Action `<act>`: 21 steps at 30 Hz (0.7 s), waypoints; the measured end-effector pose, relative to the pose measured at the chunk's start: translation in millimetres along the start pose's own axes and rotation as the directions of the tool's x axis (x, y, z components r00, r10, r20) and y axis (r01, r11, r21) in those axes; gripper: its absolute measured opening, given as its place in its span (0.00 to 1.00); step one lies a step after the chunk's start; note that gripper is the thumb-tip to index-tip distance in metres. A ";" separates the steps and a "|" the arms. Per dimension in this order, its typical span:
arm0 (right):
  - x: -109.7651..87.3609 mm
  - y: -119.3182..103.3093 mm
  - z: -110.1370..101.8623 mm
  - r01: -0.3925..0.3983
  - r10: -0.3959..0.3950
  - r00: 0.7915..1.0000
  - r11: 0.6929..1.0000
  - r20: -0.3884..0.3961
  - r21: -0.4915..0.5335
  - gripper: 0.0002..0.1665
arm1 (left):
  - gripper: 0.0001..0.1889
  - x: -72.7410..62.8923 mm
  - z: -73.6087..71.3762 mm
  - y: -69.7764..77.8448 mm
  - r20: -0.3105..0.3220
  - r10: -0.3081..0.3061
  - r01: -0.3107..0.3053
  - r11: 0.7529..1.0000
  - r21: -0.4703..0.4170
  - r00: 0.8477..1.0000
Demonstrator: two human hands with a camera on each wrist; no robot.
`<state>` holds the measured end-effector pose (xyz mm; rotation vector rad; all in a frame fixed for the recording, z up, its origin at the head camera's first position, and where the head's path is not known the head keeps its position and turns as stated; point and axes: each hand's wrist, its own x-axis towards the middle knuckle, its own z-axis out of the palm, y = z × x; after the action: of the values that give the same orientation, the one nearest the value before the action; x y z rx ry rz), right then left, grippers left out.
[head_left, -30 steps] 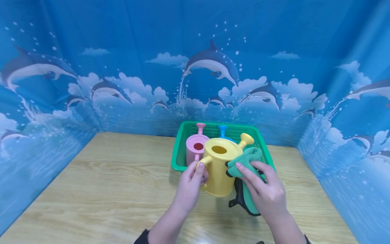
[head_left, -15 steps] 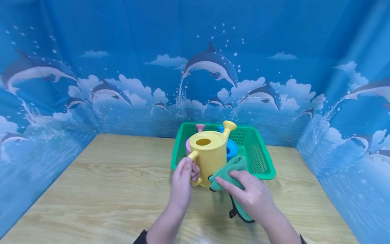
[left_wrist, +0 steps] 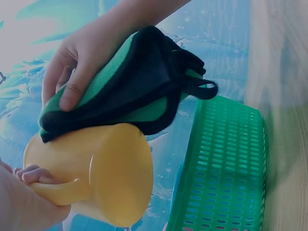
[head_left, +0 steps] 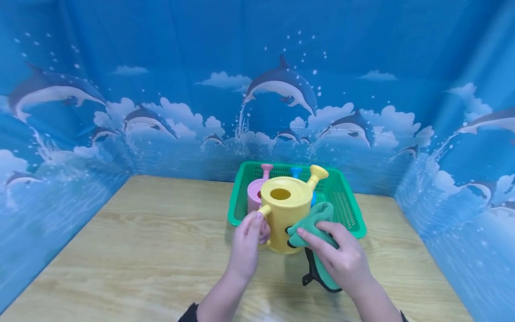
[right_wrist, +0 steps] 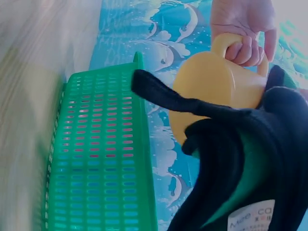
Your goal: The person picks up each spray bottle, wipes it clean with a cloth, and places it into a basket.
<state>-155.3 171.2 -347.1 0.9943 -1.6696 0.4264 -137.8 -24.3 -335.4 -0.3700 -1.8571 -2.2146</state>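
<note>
A yellow toy watering can (head_left: 281, 223) is held up over the table in front of the basket, its spout pointing back and right. My left hand (head_left: 248, 239) grips its handle, fingers curled through the loop, as the left wrist view shows at the handle (left_wrist: 62, 191). In my right hand (head_left: 342, 255) is a folded green cloth (head_left: 311, 228) with black edging and a black hanging loop (right_wrist: 168, 98). The cloth lies against the can's right side, pinched between thumb and fingers, its lower part hanging down. A white label (right_wrist: 252, 216) shows on the cloth in the right wrist view.
A green perforated basket (head_left: 358, 223) stands at the back of the wooden table (head_left: 161, 246). Inside it are a pink watering can (head_left: 254, 197) and a blue one (head_left: 296, 171), partly hidden by the yellow can. A blue dolphin-print curtain (head_left: 181, 67) surrounds the table's back and sides.
The yellow can swung left and tilted, then came partway back right. My right hand followed with the cloth, keeping it against the can's side. Both holds stay the same.
</note>
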 end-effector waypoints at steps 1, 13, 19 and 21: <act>1.2 0.4 -0.6 -0.004 0.004 1.000 1.000 -0.025 -0.002 0.15 | 0.19 -0.7 0.2 0.6 0.008 -0.004 0.004 1.000 0.007 1.000; 10.3 5.7 -8.5 -0.090 0.096 0.974 0.995 -0.204 0.039 0.14 | 0.21 1.3 3.3 -4.3 0.062 -0.036 0.037 0.999 -0.017 0.997; 4.8 4.3 -4.8 -0.067 0.072 0.996 0.995 -0.058 0.078 0.16 | 0.21 7.3 -1.6 -2.5 -0.027 -0.090 0.088 0.994 -0.058 0.996; 2.9 3.1 -2.7 -0.047 0.047 0.999 0.997 -0.003 0.069 0.16 | 0.21 10.2 -4.8 -1.1 -0.058 -0.105 0.100 0.992 -0.077 0.993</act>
<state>-156.2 173.8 -342.9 1.0051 -1.6866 0.5196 -148.0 -28.9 -333.8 -0.2202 -1.8045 -2.3391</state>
